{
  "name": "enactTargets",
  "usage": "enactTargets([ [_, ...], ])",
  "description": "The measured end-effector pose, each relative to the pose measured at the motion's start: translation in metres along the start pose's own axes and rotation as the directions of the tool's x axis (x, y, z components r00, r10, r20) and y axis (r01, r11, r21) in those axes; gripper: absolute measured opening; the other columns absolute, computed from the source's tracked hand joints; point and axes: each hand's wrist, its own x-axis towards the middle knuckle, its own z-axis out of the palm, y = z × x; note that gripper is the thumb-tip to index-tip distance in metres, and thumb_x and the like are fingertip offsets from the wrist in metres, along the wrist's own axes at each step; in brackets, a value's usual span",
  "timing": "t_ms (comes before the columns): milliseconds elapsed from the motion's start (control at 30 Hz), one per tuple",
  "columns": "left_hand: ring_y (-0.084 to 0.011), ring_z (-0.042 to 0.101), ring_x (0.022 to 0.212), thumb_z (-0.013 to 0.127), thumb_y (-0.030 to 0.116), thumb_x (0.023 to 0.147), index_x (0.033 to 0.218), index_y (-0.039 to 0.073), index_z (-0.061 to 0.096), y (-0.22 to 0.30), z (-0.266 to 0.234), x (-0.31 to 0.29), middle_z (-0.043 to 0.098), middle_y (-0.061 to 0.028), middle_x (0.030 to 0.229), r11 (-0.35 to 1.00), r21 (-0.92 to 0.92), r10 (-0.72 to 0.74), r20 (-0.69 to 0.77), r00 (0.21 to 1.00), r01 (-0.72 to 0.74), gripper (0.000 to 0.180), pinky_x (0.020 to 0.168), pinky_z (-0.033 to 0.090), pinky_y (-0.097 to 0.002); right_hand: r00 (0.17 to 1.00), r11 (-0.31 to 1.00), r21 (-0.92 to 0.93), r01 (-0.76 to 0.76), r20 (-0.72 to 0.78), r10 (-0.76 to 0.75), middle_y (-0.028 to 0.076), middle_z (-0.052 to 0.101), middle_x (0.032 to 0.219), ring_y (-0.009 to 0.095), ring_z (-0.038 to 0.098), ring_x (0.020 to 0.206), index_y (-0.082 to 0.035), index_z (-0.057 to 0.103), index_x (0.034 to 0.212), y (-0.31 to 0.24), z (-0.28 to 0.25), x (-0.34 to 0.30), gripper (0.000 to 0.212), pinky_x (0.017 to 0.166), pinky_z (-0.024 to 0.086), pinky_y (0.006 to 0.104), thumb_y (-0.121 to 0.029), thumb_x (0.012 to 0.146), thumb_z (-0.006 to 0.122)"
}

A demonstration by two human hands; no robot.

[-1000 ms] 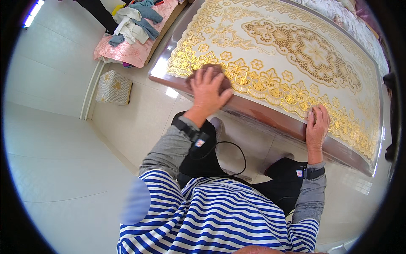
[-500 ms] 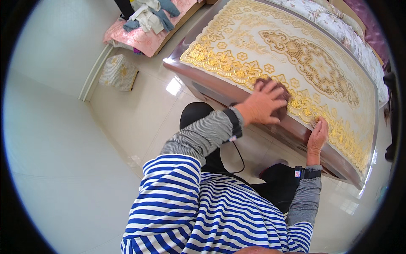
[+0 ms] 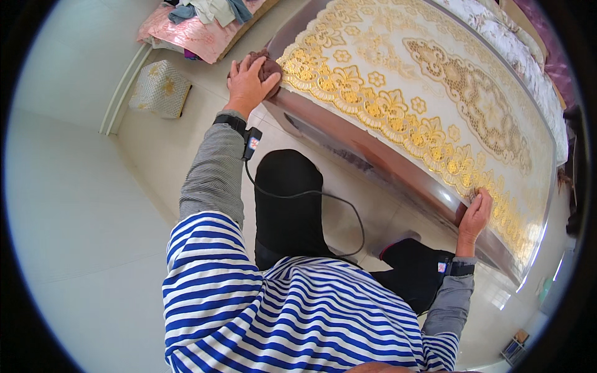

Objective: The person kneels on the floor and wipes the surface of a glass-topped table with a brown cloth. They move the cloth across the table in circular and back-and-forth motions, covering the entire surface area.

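A brown cloth is bunched under my left hand, whose fingers curl over it at the left corner of the table. Gold-patterned lace trims the pale tablecloth that covers the tabletop. At the table's near edge, towards the right, my right hand is closed with its fingertips on the tablecloth's border. Its thumb is partly hidden, so the exact grip is hard to see.
A patterned box-shaped stool stands on the tiled floor by the wall. Clothes lie on a pink-covered bed at the far left. Another bed with floral bedding lies behind the table. A black cable loops from my left wrist.
My left hand has slid the brown cloth leftward along the table's near edge to its left corner. My right hand has stayed at the near edge.
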Motion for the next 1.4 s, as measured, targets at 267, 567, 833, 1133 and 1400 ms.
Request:
enactTargets([
  [267, -0.0519, 0.025, 0.152, 0.073, 0.057, 0.086, 0.147, 0.007, 0.055, 0.04, 0.029, -0.041, 0.04, -0.037, 0.154, 0.992, -0.051, -0.125, -0.171, 0.977, 0.118, 0.081, 0.122, 0.007, -0.0701, 0.999, 0.999, -0.035, 0.002, -0.05, -0.004, 0.018, 0.07, 0.112, 0.036, 0.067, 0.104, 0.002, 0.068, 0.113, -0.007, 0.005, 0.002, 0.018, 0.095, 0.053, 0.0422, -0.005, 0.101, 0.056],
  [567, -0.0575, 0.009, 0.152, 0.072, 0.035, 0.09, 0.145, -0.004, 0.049, 0.205, 0.041, -0.155, 0.028, -0.0396, 0.156, 0.974, -0.224, -0.006, -0.144, 0.99, -0.027, 0.072, 0.121, 0.006, -0.0722, 0.995, 0.998, -0.041, 0.049, -0.085, -0.052, 0.017, 0.071, 0.107, 0.037, 0.067, 0.101, 0.0, 0.069, 0.109, -0.001, 0.012, 0.002, 0.016, 0.091, 0.053, 0.0448, -0.007, 0.099, 0.058],
  [833, -0.0594, 0.026, 0.147, 0.073, 0.005, 0.084, 0.139, 0.01, 0.056, 0.273, -0.019, -0.224, 0.034, -0.0308, 0.157, 0.744, -0.616, 0.343, 0.019, 0.939, -0.26, 0.058, 0.123, 0.024, -0.0653, 0.989, 0.997, 0.013, 0.07, -0.131, -0.068, 0.017, 0.071, 0.105, 0.037, 0.067, 0.098, -0.001, 0.068, 0.107, 0.0, 0.012, 0.004, 0.015, 0.087, 0.054, 0.045, -0.009, 0.098, 0.059],
  [1133, -0.0587, 0.033, 0.144, 0.07, 0.002, 0.081, 0.133, 0.015, 0.063, 0.225, -0.053, -0.112, 0.039, -0.0244, 0.158, 0.764, -0.4, 0.434, -0.261, 0.862, -0.506, 0.054, 0.12, 0.036, -0.0593, 0.993, 0.998, -0.023, 0.063, -0.097, -0.065, 0.018, 0.07, 0.107, 0.038, 0.066, 0.101, -0.001, 0.068, 0.108, 0.002, 0.012, 0.002, 0.016, 0.09, 0.053, 0.046, -0.008, 0.099, 0.058],
  [1400, -0.0499, 0.031, 0.148, 0.067, 0.045, 0.092, 0.14, 0.016, 0.063, 0.105, -0.013, -0.054, 0.047, -0.0171, 0.156, 0.965, -0.05, 0.262, 0.085, 0.961, -0.259, 0.056, 0.123, 0.03, -0.0575, 0.996, 0.998, -0.023, 0.06, -0.063, -0.061, 0.021, 0.068, 0.109, 0.039, 0.065, 0.103, 0.002, 0.067, 0.109, 0.008, 0.01, -0.001, 0.015, 0.094, 0.052, 0.0455, -0.004, 0.1, 0.057],
])
